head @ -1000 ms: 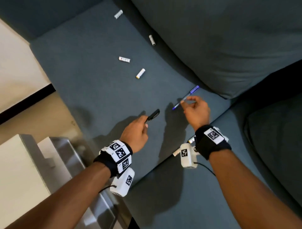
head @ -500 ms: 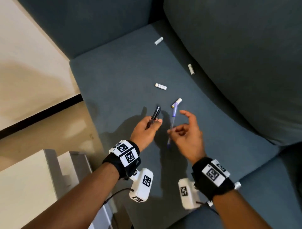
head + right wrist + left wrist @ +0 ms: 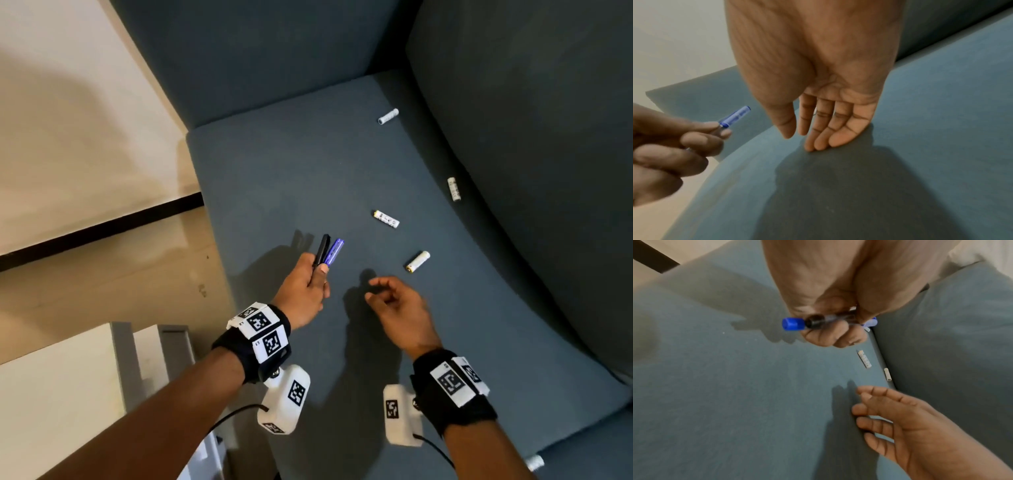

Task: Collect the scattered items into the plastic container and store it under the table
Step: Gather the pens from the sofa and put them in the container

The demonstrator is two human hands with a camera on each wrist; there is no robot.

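My left hand [image 3: 310, 284] grips two pens side by side above the blue-grey sofa seat [image 3: 291, 178]: a black pen [image 3: 322, 248] and a blue pen [image 3: 334, 251]. From the left wrist, the blue pen's end cap [image 3: 793, 323] sticks out of the fist. My right hand [image 3: 394, 301] hovers empty to the right with relaxed fingers [image 3: 824, 129]. Several white batteries lie on the seat: one [image 3: 418, 261] just beyond the right hand, one [image 3: 386, 219] farther, one [image 3: 454, 188] by the back cushion, one [image 3: 388, 116] at the far end.
The sofa's back cushion [image 3: 531, 154] rises on the right and the armrest [image 3: 257, 61] closes the far end. A pale floor [image 3: 102, 274] and a white and grey table [image 3: 68, 394] lie to the left. Another small white item [image 3: 534, 462] sits at the seat's near edge.
The blue pen has passed from my right hand into my left hand, beside the black pen. My right hand has let go and drawn back, empty.
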